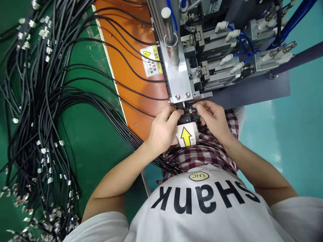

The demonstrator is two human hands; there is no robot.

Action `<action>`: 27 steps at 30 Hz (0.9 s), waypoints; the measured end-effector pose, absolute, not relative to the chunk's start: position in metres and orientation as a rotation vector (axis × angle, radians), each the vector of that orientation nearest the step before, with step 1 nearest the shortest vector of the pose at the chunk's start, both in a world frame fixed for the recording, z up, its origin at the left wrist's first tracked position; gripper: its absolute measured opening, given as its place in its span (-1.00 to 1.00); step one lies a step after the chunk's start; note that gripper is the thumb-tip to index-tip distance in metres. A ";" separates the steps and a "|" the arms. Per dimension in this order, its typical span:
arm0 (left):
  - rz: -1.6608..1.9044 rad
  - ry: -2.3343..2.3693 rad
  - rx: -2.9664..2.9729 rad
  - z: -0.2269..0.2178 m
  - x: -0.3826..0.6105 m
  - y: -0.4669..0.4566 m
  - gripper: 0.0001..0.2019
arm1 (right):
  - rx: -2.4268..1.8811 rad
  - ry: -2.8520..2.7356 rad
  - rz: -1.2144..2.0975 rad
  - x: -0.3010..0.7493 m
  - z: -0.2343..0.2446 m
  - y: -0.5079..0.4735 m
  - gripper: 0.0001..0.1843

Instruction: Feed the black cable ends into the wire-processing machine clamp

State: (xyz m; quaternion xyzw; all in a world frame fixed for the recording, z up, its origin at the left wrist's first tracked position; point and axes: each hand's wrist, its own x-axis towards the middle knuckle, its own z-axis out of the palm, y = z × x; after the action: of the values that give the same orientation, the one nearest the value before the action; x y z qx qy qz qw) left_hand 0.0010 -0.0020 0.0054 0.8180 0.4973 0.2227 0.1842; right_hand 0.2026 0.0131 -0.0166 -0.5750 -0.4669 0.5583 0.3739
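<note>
Wire tips (192, 111) in pinched right grip (213, 117)

The left hand (163, 129) and right hand (214, 118) hide the cable end; its tiny wires (192, 111) are indistinct.

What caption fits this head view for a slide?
Left hand and right hand pinch a cable end at the machine beside an orange board.

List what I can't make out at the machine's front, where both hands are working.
- Head view: what the left hand pinches; its own fingers cover it.
- Head view: the thin coloured wires, too small to count, partly under the right hand.
- Head view: warning sticker text, too small to read.
- Head view: far ends of the black cables, cut off by the left edge.
</note>
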 end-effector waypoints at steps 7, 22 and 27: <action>0.643 1.395 2.398 0.005 0.002 -0.002 -0.71 | -1.487 -1.508 1.036 0.192 -0.005 0.015 -0.92; 0.696 1.512 2.489 0.007 0.002 -0.003 -0.76 | -1.449 -1.045 1.707 0.202 -0.019 0.021 -0.74; 0.783 1.383 2.349 -0.002 -0.001 -0.002 -0.71 | -1.487 -1.275 1.266 0.206 -0.015 0.004 -0.80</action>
State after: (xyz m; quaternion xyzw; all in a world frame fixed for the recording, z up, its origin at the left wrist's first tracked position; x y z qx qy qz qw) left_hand -0.0010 -0.0020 -0.0017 0.8186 0.4819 0.2729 0.1521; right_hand 0.2060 0.0037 -0.0150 -0.5862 -0.5025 0.4990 0.3936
